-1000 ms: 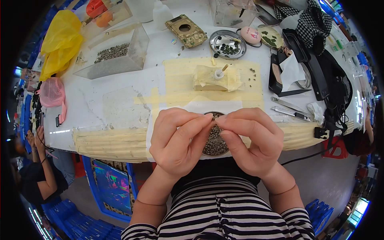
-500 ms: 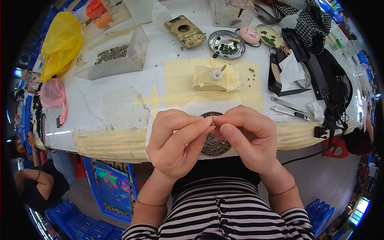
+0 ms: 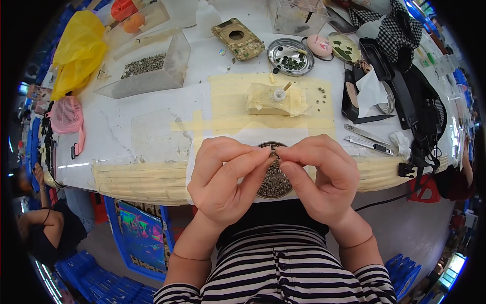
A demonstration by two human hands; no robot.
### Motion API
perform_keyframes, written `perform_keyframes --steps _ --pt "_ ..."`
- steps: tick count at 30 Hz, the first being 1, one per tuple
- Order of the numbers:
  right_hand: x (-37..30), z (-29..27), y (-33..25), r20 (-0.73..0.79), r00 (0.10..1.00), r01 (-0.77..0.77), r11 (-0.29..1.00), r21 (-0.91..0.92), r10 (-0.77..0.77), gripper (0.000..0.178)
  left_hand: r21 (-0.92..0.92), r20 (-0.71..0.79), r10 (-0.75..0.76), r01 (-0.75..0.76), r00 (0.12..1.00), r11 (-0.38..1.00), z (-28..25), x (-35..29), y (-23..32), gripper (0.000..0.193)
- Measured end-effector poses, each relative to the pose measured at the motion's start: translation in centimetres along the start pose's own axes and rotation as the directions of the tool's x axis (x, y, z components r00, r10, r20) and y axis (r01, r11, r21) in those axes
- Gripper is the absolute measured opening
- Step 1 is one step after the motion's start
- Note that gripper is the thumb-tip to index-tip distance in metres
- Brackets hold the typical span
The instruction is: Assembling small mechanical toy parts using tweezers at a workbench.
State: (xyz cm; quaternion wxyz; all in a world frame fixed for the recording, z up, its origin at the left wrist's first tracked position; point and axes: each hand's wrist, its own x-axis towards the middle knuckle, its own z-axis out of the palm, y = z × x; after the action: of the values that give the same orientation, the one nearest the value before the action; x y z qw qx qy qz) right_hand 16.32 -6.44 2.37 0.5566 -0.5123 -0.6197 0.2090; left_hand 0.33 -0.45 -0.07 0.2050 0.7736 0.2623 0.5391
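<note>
Left hand, right hand: fingers pinched shut on tiny dark bead above round beaded disc; light, slippery, needs fingertip grip.

I see a tiny dark piece pinched between the fingertips of my left hand and right hand, too small to make out its shape. It sits just above a round dish, which lies flat on a white sheet at the table's near edge, between my hands and partly hidden by them. The dish is packed with small grey-green bits of the same sort, heaped across its whole face.
</note>
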Motion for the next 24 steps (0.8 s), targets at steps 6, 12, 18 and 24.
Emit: perform_keyframes --steps 6,12,18,24 --pt "-0.66 0.21 0.32 0.054 0.981 -0.193 0.965 0.180 0.186 0.017 -0.033 0.021 0.039 -0.038 0.999 0.999 -0.22 0.08 -0.11 0.028" --pt "-0.33 0.37 -0.42 0.163 0.877 -0.468 0.730 0.498 0.451 0.009 -0.050 0.029 0.062 -0.060 0.998 0.997 -0.21 0.05 -0.05 0.032" --pt "-0.33 0.32 0.01 -0.019 0.999 0.041 0.991 -0.126 -0.044 0.019 0.016 0.043 0.054 -0.055 0.998 0.998 0.00 0.08 0.08 0.024" --pt "-0.30 0.77 0.12 0.013 0.942 0.320 0.885 -0.340 -0.335 0.031 0.033 0.030 0.037 -0.038 0.999 0.999 0.19 -0.12 -0.24 0.025"
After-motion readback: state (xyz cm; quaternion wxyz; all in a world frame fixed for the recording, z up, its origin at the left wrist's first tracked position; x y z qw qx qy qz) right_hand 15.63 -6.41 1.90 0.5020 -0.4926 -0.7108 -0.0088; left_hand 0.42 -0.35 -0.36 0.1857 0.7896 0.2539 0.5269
